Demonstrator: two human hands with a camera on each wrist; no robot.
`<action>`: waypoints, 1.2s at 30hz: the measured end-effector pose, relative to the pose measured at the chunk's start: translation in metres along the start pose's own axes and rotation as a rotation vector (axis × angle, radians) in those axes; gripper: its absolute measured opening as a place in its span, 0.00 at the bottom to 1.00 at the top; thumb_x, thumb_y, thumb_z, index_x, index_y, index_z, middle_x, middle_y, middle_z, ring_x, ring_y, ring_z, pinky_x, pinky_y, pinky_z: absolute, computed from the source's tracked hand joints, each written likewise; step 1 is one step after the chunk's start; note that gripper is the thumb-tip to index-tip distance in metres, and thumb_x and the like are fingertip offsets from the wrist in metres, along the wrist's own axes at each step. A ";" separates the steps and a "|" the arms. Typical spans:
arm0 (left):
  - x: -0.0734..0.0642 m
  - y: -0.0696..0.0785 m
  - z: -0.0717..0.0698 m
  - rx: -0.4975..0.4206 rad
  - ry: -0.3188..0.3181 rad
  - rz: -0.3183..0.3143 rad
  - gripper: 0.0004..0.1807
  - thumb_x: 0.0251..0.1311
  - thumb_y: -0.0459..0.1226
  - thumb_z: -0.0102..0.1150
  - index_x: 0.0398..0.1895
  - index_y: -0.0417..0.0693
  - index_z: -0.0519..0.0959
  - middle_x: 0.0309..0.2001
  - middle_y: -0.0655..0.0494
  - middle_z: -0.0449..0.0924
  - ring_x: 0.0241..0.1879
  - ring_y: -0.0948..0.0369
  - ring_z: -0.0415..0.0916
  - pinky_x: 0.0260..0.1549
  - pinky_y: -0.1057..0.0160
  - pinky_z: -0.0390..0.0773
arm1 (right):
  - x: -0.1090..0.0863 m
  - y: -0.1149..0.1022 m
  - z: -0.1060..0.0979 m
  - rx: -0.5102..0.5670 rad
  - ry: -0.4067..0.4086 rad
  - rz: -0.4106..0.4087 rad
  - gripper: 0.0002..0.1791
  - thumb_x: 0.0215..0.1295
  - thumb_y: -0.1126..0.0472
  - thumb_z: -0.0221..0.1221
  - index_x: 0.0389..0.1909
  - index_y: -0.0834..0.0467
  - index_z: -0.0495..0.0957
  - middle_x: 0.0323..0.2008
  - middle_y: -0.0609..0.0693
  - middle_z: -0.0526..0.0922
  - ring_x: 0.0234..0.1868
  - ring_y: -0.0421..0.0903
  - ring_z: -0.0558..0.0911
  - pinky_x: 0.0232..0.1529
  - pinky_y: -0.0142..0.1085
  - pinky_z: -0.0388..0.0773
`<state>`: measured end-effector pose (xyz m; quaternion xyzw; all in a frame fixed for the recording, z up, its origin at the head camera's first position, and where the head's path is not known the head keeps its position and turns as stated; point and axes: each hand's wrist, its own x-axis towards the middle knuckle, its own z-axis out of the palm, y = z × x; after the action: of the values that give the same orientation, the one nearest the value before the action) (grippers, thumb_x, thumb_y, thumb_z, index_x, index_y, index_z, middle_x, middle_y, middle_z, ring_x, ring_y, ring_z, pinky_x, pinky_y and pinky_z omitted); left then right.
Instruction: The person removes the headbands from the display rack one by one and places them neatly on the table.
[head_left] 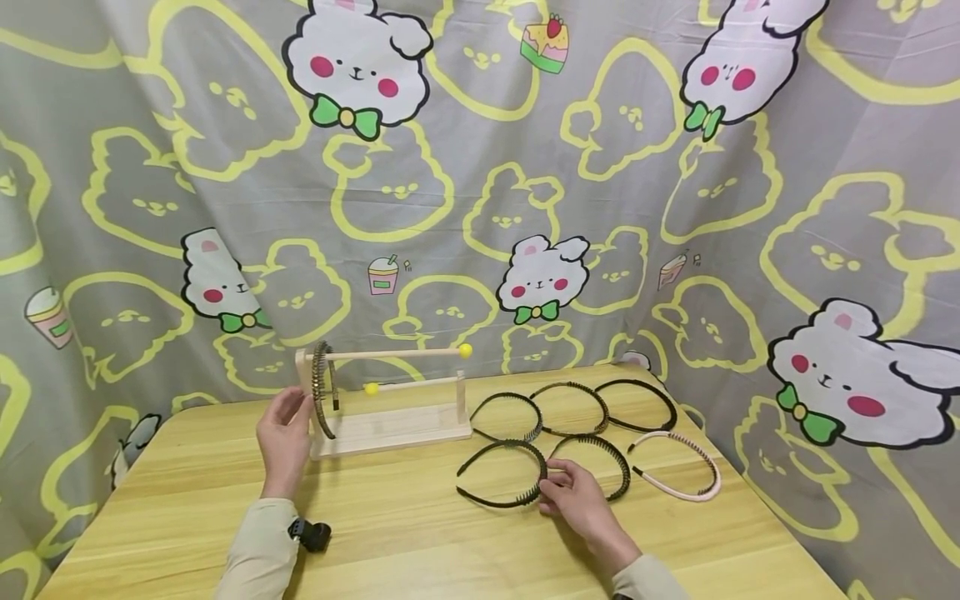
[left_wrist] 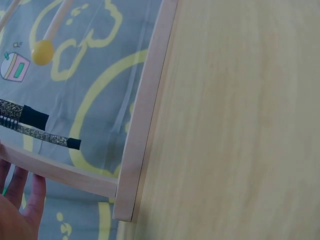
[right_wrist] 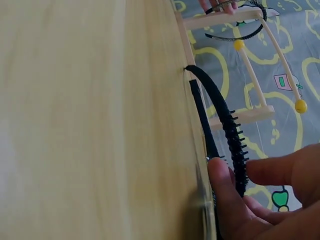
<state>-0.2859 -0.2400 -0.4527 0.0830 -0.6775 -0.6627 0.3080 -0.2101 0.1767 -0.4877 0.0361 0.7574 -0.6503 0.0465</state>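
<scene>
At the left end of a wooden rack (head_left: 390,429), my left hand (head_left: 287,429) holds the upright post (left_wrist: 65,172), its fingertips against the wood. A glittery dark toothed headband (head_left: 319,392) hangs on the upper rod, right beside these fingers. My right hand (head_left: 577,500) pinches the curved middle of a black headband (right_wrist: 227,120) between thumb and fingers. This headband has small comb teeth, and its open ends point left toward the rack. Close behind the right hand lies another black toothed headband (head_left: 622,467), partly covered by it.
Behind lie three dark headbands (head_left: 508,396) (head_left: 600,400) (head_left: 671,408) in a row. A pale pink headband (head_left: 705,493) lies to the right on the wooden table (head_left: 420,542). The rack's rods end in yellow balls (head_left: 465,351). A patterned curtain (head_left: 480,183) hangs behind the table.
</scene>
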 end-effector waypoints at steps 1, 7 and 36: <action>-0.001 0.003 0.000 -0.003 -0.003 0.008 0.15 0.64 0.32 0.61 0.51 0.35 0.77 0.40 0.72 0.80 0.45 0.75 0.75 0.41 0.82 0.76 | 0.000 -0.001 -0.001 -0.010 0.001 -0.004 0.28 0.65 0.69 0.59 0.64 0.72 0.63 0.54 0.68 0.74 0.37 0.49 0.83 0.40 0.39 0.86; -0.004 0.008 -0.001 -0.012 -0.011 0.030 0.15 0.63 0.32 0.62 0.51 0.34 0.77 0.41 0.71 0.80 0.45 0.75 0.75 0.41 0.83 0.76 | 0.000 -0.004 -0.003 -0.050 0.012 -0.015 0.27 0.63 0.69 0.61 0.61 0.74 0.66 0.54 0.68 0.74 0.37 0.50 0.84 0.39 0.39 0.86; 0.001 0.000 0.000 0.034 -0.005 -0.002 0.15 0.65 0.34 0.61 0.52 0.36 0.77 0.43 0.69 0.79 0.47 0.75 0.74 0.42 0.83 0.76 | -0.007 -0.015 -0.013 -0.303 -0.059 -0.050 0.30 0.66 0.52 0.61 0.61 0.67 0.70 0.57 0.63 0.77 0.38 0.48 0.85 0.43 0.41 0.84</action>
<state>-0.2865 -0.2409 -0.4528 0.0872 -0.6894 -0.6517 0.3040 -0.2050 0.1870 -0.4698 -0.0092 0.8458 -0.5303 0.0576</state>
